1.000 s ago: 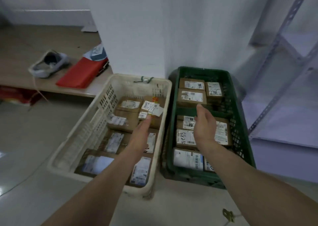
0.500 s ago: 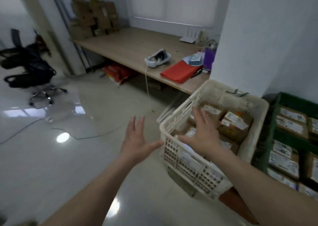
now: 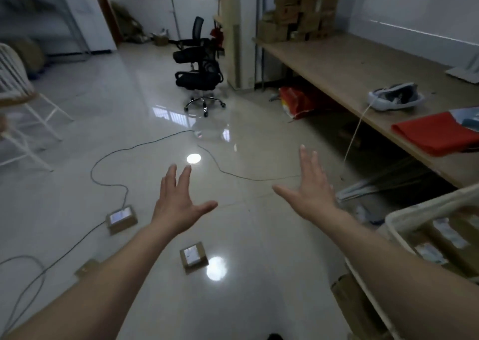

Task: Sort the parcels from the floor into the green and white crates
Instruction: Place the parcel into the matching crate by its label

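Left grip (image 3: 178, 205), right grip (image 3: 311, 186) spread, empty. Risk: cable (image 3: 127, 193) beside parcel (image 3: 121, 218) left of left grip may snag on lift.

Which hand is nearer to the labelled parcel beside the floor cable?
Left. The left hand hovers open just right of the parcel; the right hand is much farther right, toward the white crate.

This is looking like a small office doubling as a parcel stockroom: cardboard boxes (image 3: 298, 10) are piling up on a long wooden counter (image 3: 350, 65), a black office chair (image 3: 198, 72) is standing on the glossy tiled floor (image 3: 259, 236), and labelled parcels (image 3: 194, 256) are lying there.
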Demonstrator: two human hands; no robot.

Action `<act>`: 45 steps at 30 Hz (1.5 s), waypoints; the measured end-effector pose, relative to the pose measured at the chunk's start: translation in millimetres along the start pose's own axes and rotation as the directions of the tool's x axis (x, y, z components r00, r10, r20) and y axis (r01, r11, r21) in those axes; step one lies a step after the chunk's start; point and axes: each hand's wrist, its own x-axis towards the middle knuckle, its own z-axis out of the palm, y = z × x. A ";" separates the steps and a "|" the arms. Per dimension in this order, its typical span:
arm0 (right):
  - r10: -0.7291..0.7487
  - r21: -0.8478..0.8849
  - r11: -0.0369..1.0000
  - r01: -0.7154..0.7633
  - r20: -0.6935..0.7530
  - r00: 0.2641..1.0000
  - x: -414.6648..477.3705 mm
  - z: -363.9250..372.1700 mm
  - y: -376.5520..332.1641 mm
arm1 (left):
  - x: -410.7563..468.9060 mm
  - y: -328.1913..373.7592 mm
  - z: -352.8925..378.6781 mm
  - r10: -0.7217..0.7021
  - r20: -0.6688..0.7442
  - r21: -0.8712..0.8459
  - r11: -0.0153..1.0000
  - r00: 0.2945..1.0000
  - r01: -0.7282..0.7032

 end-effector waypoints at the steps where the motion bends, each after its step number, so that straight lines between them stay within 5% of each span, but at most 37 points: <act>1: -0.022 0.012 1.000 0.021 0.024 0.999 9.3 10.5 -9.8 | 1.3 -12.6 -5.0 -0.044 -0.012 0.002 0.999 0.999 0.044; 11: -0.205 0.099 0.977 0.188 0.196 0.959 104.5 85.1 -84.7 | 22.5 -96.7 -34.9 -0.353 -0.142 -0.021 0.935 0.925 0.353; 25: -0.303 0.169 0.951 0.259 0.343 0.889 160.6 183.4 -174.9 | 20.9 -182.6 -51.8 -0.579 -0.210 -0.095 0.814 0.788 0.573; 45: -0.237 0.012 0.965 0.261 0.461 0.855 188.3 450.8 -378.5 | 105.4 -494.5 -88.6 -0.742 -0.019 -0.307 0.642 0.670 0.703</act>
